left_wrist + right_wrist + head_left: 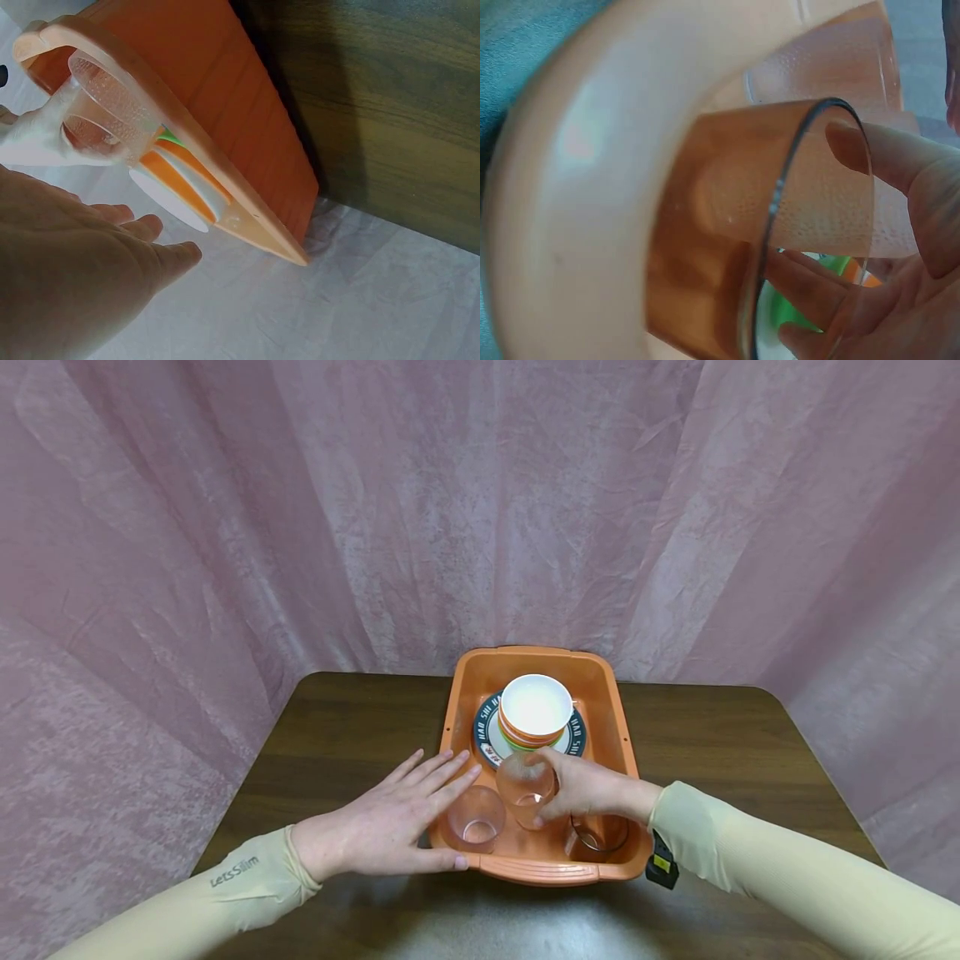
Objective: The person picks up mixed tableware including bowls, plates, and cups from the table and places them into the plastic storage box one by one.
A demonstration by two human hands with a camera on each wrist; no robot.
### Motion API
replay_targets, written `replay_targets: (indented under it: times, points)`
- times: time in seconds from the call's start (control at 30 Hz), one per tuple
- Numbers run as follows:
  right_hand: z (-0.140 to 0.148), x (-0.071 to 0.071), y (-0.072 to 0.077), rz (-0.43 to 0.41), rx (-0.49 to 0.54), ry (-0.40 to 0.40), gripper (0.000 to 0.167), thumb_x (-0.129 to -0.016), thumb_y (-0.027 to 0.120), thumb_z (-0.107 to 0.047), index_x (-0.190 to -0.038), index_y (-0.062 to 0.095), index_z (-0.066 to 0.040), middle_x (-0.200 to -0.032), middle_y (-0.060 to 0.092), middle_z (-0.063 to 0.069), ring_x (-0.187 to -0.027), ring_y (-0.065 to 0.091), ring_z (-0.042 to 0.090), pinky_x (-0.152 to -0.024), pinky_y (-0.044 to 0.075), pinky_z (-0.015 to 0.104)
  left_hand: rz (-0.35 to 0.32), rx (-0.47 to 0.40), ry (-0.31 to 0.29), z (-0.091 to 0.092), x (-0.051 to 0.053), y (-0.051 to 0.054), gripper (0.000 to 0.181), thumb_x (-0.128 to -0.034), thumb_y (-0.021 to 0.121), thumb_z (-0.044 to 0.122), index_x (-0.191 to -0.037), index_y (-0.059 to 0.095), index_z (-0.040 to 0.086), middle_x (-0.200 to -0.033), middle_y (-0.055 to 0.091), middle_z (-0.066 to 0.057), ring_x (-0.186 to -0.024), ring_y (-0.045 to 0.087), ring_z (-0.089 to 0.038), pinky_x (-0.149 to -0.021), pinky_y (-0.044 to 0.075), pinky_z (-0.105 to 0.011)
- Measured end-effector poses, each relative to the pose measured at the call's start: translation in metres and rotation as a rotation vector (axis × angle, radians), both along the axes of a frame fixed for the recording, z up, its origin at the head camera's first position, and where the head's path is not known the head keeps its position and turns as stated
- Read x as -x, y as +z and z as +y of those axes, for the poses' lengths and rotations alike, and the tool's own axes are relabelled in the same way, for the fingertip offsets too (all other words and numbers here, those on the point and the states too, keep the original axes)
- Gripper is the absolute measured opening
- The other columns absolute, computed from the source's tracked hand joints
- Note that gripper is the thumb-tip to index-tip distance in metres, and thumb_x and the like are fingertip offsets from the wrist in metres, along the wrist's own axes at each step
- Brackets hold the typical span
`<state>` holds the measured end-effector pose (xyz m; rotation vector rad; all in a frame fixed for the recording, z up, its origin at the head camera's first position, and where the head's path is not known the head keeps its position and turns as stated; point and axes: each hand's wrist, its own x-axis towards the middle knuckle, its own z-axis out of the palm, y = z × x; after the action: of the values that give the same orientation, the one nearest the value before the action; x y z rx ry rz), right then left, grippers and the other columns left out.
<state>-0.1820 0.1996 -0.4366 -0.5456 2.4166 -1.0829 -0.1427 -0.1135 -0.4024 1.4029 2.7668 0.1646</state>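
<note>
An orange basin (551, 870) holds a stack of bowls (536, 706), a plate with a dark lettered rim (483, 727) and several clear glasses. My right hand (588, 785) grips the middle, textured glass (517, 789) from its right side, thumb near and fingers beyond. Whether this glass touches the basin floor, I cannot tell. To its left stands another textured glass (477, 817); to its right, partly under my wrist, is a smooth glass (727, 232) with a dark-looking rim. My left hand (397, 818) spreads its fingers beside the basin's near left corner, holding nothing.
The basin rests on a dark wooden table (360, 718), with table surface to either side of it. Behind hangs a pink curtain (495, 527). A black device with a yellow mark (662, 863) sits under my right wrist.
</note>
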Motion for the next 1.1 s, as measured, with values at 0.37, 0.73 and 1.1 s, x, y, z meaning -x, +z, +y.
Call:
replay_targets:
  times: [0.37, 0.73, 1.1]
  points:
    - [0.006, -0.002, 0.009, -0.066, -0.024, -0.034, 0.079, -0.078, 0.09, -0.014, -0.144, 0.048, 0.0, -0.139, 0.056, 0.015, -0.115, 0.058, 0.028, -0.094, 0.052, 0.044, -0.005, 0.005, 0.003, 0.0, 0.001, -0.001, 0.103, -0.0914, 0.041, 0.082, -0.166, 0.013, 0.018, -0.171, 0.01, -0.005, -0.156, 0.008, -0.021, -0.124, 0.004, -0.05]
    - [0.014, -0.003, 0.013, -0.084, -0.009, -0.086, 0.08, -0.077, 0.092, -0.017, -0.143, 0.049, -0.001, -0.124, 0.061, 0.015, -0.093, 0.065, 0.02, -0.085, 0.054, 0.038, -0.021, -0.002, 0.002, 0.0, 0.001, -0.002, 0.102, -0.0916, 0.04, 0.082, -0.166, 0.013, 0.018, -0.171, 0.011, -0.005, -0.156, 0.007, -0.021, -0.124, 0.003, -0.05]
    - [0.036, -0.016, 0.034, -0.126, 0.153, -0.097, 0.078, -0.085, 0.085, -0.019, -0.147, 0.043, 0.003, -0.132, 0.059, 0.019, -0.12, 0.063, 0.037, -0.093, 0.056, 0.041, 0.002, -0.003, 0.01, 0.0, 0.005, -0.001, 0.102, -0.0914, 0.04, 0.083, -0.166, 0.013, 0.018, -0.171, 0.009, -0.004, -0.156, 0.007, -0.021, -0.124, 0.002, -0.049]
